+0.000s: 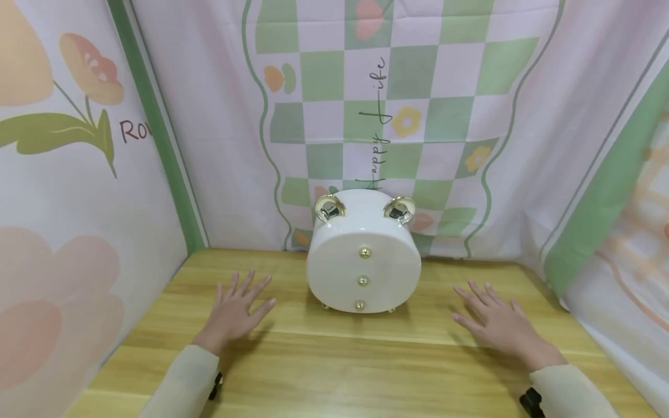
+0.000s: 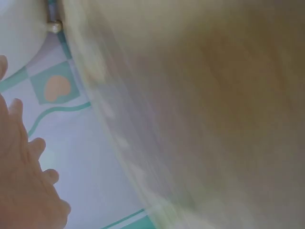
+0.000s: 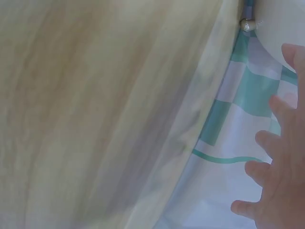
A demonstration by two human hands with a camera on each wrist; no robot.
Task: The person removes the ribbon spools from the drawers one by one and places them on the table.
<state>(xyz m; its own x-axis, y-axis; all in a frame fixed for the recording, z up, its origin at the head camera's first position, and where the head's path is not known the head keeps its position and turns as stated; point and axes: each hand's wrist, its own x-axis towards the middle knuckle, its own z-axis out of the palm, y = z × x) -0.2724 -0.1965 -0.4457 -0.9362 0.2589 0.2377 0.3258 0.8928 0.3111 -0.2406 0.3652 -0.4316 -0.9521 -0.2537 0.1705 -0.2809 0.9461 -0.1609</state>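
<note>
A glossy white rounded case (image 1: 334, 273) stands near the back of the wooden table (image 1: 313, 371). Three gold knobs (image 1: 363, 281) run down its front, and small gold feet lift it from the wood. On top sit two gold-rimmed, ear-like cups (image 1: 330, 208). To its left, my left hand (image 1: 232, 313) is held palm down with fingers spread, apart from the case. My right hand (image 1: 499, 325) mirrors it on the other side, fingers also spread and holding nothing. Each wrist view shows part of the white case (image 2: 21, 33) beyond the fingers.
A printed curtain (image 1: 324, 116) with green checks hangs right behind the table's back edge. Floral cloth (image 1: 68, 203) lines the left side, and another patterned cloth (image 1: 617, 203) hangs at the right. A dark wrist device (image 1: 532, 402) shows under the right sleeve.
</note>
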